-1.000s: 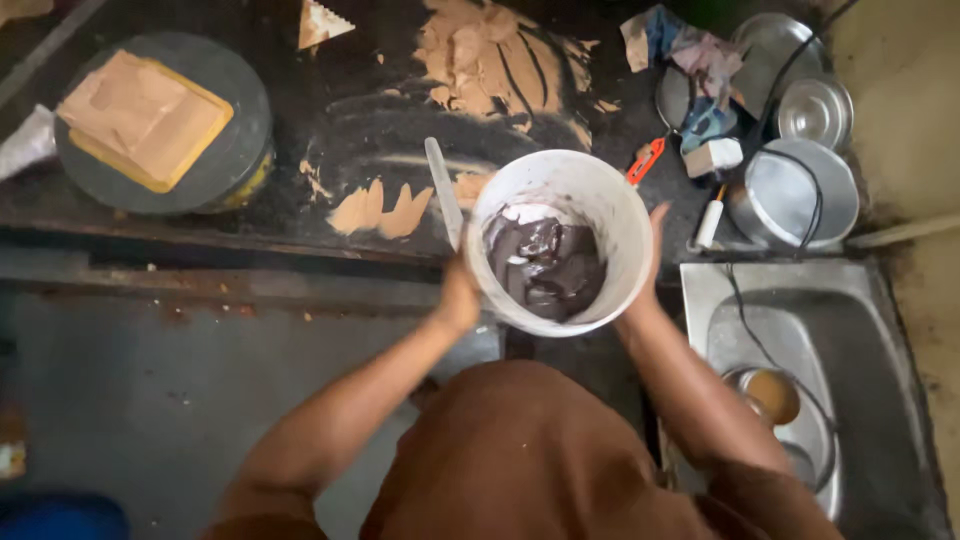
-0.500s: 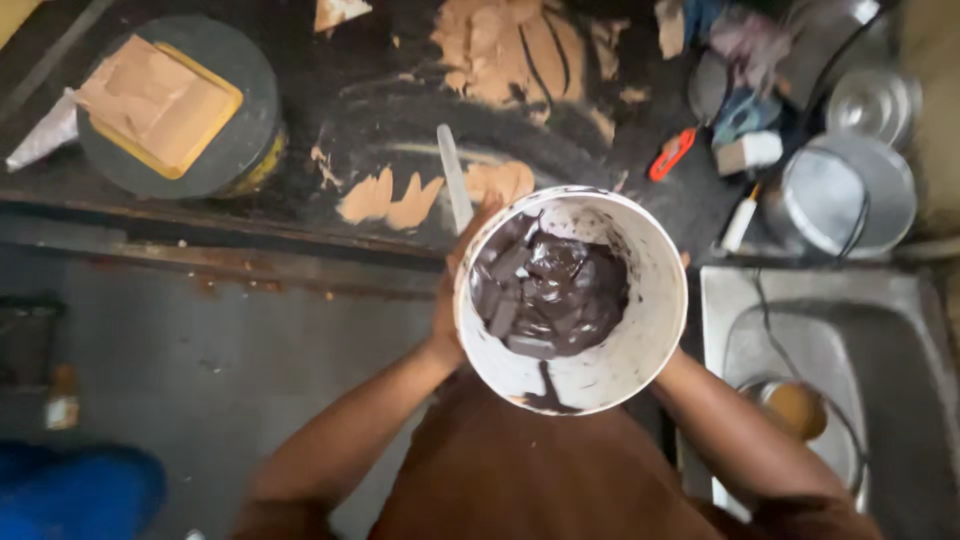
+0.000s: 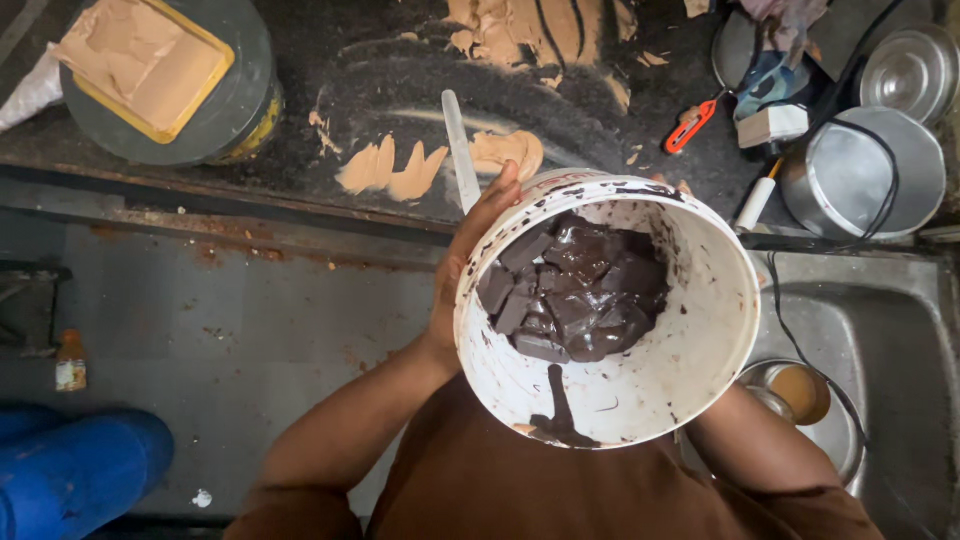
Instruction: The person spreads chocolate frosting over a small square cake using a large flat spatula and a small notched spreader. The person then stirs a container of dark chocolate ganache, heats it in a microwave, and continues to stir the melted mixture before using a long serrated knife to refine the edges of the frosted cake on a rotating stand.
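Close against your chest, seen from the head camera, you held the white bucket (image 3: 640, 395) of chopped dark chocolate (image 3: 575, 290) raised and tipped toward you, its mouth facing up so the pieces and the melted streak on the inner wall stayed inside. Your left hand (image 3: 470, 265) was clamped flat on the bucket's outer wall, fingers spread upward along the rim, wrist bent and forearm angled up from your side. Your right hand was hidden behind the bucket, so I cannot tell its grip; only the forearm showed below the rim. Beyond lay the dark counter (image 3: 300, 190), smeared with tan paste, a white spatula (image 3: 459, 145) resting on it, and the steel sink (image 3: 880, 340) to your right.
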